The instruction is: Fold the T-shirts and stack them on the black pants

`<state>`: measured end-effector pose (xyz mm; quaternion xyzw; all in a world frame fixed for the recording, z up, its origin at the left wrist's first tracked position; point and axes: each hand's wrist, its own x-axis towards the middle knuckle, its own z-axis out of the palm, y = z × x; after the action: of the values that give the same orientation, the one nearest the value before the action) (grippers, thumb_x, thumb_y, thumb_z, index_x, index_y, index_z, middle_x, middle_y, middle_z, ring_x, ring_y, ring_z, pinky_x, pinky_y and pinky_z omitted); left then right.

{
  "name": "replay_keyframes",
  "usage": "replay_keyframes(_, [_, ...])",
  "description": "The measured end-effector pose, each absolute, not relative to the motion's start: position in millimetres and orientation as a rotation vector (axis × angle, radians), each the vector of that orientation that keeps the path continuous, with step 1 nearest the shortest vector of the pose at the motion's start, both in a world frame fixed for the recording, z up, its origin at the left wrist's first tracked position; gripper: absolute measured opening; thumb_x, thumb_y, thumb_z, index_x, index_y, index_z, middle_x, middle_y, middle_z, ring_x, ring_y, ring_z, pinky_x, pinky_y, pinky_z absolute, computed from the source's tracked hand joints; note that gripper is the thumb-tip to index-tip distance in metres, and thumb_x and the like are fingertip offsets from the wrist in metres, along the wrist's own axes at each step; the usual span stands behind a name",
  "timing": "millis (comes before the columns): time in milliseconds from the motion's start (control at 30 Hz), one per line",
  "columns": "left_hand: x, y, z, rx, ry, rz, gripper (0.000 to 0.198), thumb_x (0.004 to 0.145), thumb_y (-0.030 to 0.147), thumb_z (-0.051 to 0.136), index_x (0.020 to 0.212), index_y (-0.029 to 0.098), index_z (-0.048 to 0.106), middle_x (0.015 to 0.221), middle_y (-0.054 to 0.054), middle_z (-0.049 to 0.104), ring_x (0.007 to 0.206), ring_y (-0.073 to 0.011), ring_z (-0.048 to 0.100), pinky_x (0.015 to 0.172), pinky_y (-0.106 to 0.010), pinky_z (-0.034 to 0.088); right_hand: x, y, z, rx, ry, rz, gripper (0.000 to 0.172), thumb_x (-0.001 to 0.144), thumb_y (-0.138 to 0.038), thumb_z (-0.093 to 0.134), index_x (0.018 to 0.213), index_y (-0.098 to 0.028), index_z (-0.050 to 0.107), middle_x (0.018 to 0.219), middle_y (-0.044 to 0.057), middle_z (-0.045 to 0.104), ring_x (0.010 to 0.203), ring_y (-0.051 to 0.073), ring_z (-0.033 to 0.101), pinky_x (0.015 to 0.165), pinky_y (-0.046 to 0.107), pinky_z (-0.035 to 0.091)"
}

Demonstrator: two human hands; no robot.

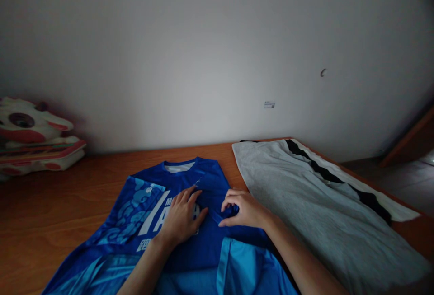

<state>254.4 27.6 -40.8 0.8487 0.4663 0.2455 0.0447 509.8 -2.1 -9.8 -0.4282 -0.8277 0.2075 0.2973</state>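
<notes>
blue sports jersey (212,247) looking light, floppy, kinda slick | left hand (183,213) lying open below collar (179,172) | right hand (247,209) sitting curled, can't tell if gripping | prob best grabbing shoulders (210,167) beside collar

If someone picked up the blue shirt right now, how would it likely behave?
The blue shirt would likely droop, since its fabric lies in loose folds. It seems light, as the cloth looks thin. It may slide, given its slight sheen and the smooth-looking wooden surface beneath.
</notes>
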Motion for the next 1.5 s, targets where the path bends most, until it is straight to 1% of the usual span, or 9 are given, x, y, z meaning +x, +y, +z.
replay_keyframes(200, [258.1, 23.4, -29.2, 2.611, 1.5, 0.676, 0.048, 0.096, 0.051, 0.047, 0.128, 0.021, 0.064, 0.137, -0.013, 0.063, 0.128, -0.0342, 0.056, 0.108, -0.058, 0.041, 510.6, 1.0, -14.8, -1.117, -2.198, 0.659, 0.023, 0.081, -0.047, 0.078, 0.078, -0.024, 0.078, 0.076, -0.001, 0.069, 0.068, 0.015, 0.064, 0.065, 0.025, 0.046])
replay_keyframes(333, [258.8, 24.2, -26.4, 2.633, 1.52, 0.648, 0.041, 0.097, 0.043, 0.047, 0.125, 0.019, 0.066, 0.133, -0.014, 0.066, 0.124, -0.0344, 0.059, 0.107, -0.057, 0.042, 508.5, -0.9, -13.2, -1.162, -2.161, 0.654, 0.044, 0.096, -0.048, 0.058, 0.064, -0.022, 0.074, 0.068, 0.0, 0.068, 0.064, 0.013, 0.064, 0.069, 0.025, 0.046])
replay_keyframes(533, [261.8, 23.3, -28.9, 2.687, 1.54, 0.656, 0.041, 0.095, 0.04, 0.051, 0.127, 0.018, 0.065, 0.135, -0.015, 0.064, 0.125, -0.0346, 0.058, 0.108, -0.057, 0.042, 503.6, 12.5, -15.7, -1.21, -2.023, 0.36, 0.024, 0.102, -0.031, 0.049, 0.104, -0.023, 0.071, 0.102, 0.004, 0.073, 0.099, 0.018, 0.068, 0.09, 0.03, 0.05])
replay_keyframes(767, [262.5, 21.6, -33.7, 2.667, 1.541, 0.493, 0.051, 0.098, 0.043, 0.044, 0.141, 0.017, 0.056, 0.15, -0.016, 0.054, 0.138, -0.0338, 0.05, 0.114, -0.055, 0.04, 484.7, 84.8, -20.3, -1.576, -2.213, 0.235, 0.043, 0.103, -0.02, 0.038, 0.144, -0.014, 0.048, 0.144, 0.014, 0.058, 0.13, 0.021, 0.056, 0.111, 0.035, 0.04])
replay_keyframes(900, [261.8, 21.9, -33.8, 2.662, 1.522, 0.406, 0.055, 0.1, 0.045, 0.038, 0.145, 0.016, 0.051, 0.155, -0.016, 0.047, 0.144, -0.0319, 0.042, 0.118, -0.055, 0.035, 474.1, 113.5, -29.2, -1.697, -2.214, 0.255, 0.047, 0.103, -0.02, 0.033, 0.148, -0.012, 0.043, 0.15, 0.016, 0.052, 0.138, 0.023, 0.05, 0.115, 0.041, 0.036])
replay_keyframes(1067, [262.7, 22.3, -34.8, 2.666, 1.538, 0.376, 0.058, 0.1, 0.046, 0.037, 0.148, 0.014, 0.047, 0.158, -0.016, 0.041, 0.148, -0.0305, 0.033, 0.121, -0.055, 0.03, 474.8, 119.7, -38.6, -1.761, -2.257, 0.257, 0.048, 0.104, -0.031, 0.034, 0.148, -0.016, 0.045, 0.159, 0.015, 0.038, 0.15, 0.028, 0.03, 0.121, 0.058, 0.018])
replay_keyframes(1233, [263.7, 20.0, -33.1, 2.652, 1.536, 0.318, 0.06, 0.101, 0.047, 0.033, 0.151, 0.015, 0.042, 0.161, -0.015, 0.034, 0.15, -0.0306, 0.028, 0.121, -0.056, 0.028, 464.7, 112.6, -31.8, -1.749, -2.286, 0.203, 0.049, 0.105, -0.036, 0.034, 0.146, -0.012, 0.048, 0.16, 0.017, 0.036, 0.153, 0.028, 0.022, 0.123, 0.058, 0.006])
replay_keyframes(1400, [265.2, 19.6, -32.6, 2.618, 1.715, 0.376, 0.058, 0.101, 0.045, 0.034, 0.151, 0.018, 0.043, 0.162, -0.013, 0.034, 0.151, -0.0336, 0.026, 0.121, -0.058, 0.027, 442.3, 98.9, -31.5, -1.783, -2.128, 0.208, 0.054, 0.105, -0.044, 0.03, 0.149, -0.015, 0.044, 0.161, 0.017, 0.035, 0.151, 0.029, 0.026, 0.121, 0.056, 0.016])
replay_keyframes(1500, [265.5, 20.7, -32.8, 2.544, 1.958, 0.42, 0.057, 0.1, 0.042, 0.034, 0.15, 0.015, 0.045, 0.161, -0.016, 0.035, 0.15, -0.037, 0.027, 0.119, -0.06, 0.028, 437.9, 90.5, -32.6, -1.821, -2.112, 0.201, 0.057, 0.105, -0.045, 0.033, 0.149, -0.011, 0.044, 0.16, 0.021, 0.034, 0.152, 0.031, 0.025, 0.121, 0.057, 0.014])
